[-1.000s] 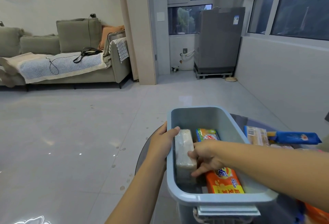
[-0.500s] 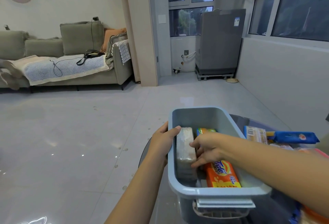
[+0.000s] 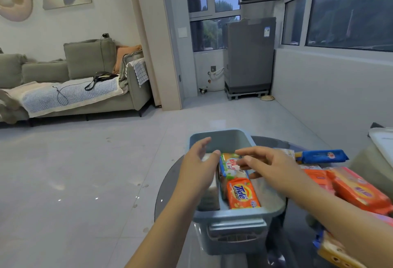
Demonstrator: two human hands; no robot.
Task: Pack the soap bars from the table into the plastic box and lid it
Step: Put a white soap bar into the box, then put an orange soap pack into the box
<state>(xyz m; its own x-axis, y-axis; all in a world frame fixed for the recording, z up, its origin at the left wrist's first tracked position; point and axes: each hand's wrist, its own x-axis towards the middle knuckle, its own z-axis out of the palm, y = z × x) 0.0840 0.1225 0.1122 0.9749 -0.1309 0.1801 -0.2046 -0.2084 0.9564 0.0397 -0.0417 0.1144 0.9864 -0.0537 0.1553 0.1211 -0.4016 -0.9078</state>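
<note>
Three soap bars lay in the plastic box [image 3: 231, 214], packed along its left side, probably to leave room for the rest: a pale bar [image 3: 210, 195] on edge by the left wall, a green-wrapped bar [image 3: 230, 166], an orange Tide bar [image 3: 242, 193]; both hands hovered over them, the left hand [image 3: 200, 165] and right hand [image 3: 268, 165] loosely spread, fingers apart, gripping nothing; more orange bars [image 3: 357, 189] and a blue-wrapped bar [image 3: 321, 156] waited on the glass table [image 3: 170, 186] to the right; no lid was on the box.

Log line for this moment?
left hand: open over box | right hand: open, empty | Tide bar: inside | lid: off
</note>
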